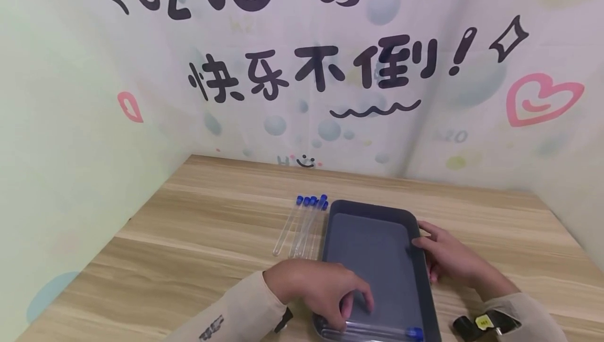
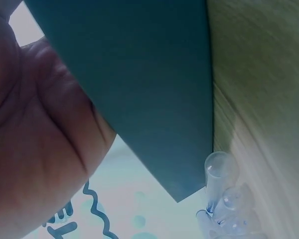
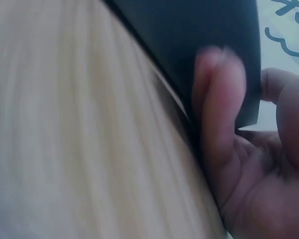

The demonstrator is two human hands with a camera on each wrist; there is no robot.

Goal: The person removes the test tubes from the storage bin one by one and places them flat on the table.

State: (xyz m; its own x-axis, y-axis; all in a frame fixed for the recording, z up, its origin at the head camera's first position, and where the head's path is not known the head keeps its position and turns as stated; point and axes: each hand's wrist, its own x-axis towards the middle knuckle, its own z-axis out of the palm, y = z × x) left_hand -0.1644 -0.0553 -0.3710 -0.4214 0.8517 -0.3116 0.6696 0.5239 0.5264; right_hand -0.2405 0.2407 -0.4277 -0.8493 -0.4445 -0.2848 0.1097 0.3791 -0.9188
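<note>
A dark grey rectangular tray (image 1: 373, 258) lies lengthwise on the table. My left hand (image 1: 325, 287) reaches over its left wall, thumb and index finger spread apart, fingertips close over clear test tubes (image 1: 377, 330) at the tray's near end. A blue cap (image 1: 415, 333) shows at their right end. My right hand (image 1: 448, 255) holds the tray's right wall, thumb at the rim and fingers along the outside; the right wrist view shows fingers (image 3: 222, 99) against that wall. Left of the tray lie several more clear test tubes (image 1: 302, 229) with blue caps (image 1: 306, 201) pointing away.
The wood-grain table (image 1: 189, 226) extends on both sides of the tray. Behind it hangs a printed white backdrop (image 1: 264, 74) with dark lettering. A dark strap with a yellow label (image 1: 483, 322) is on the right wrist.
</note>
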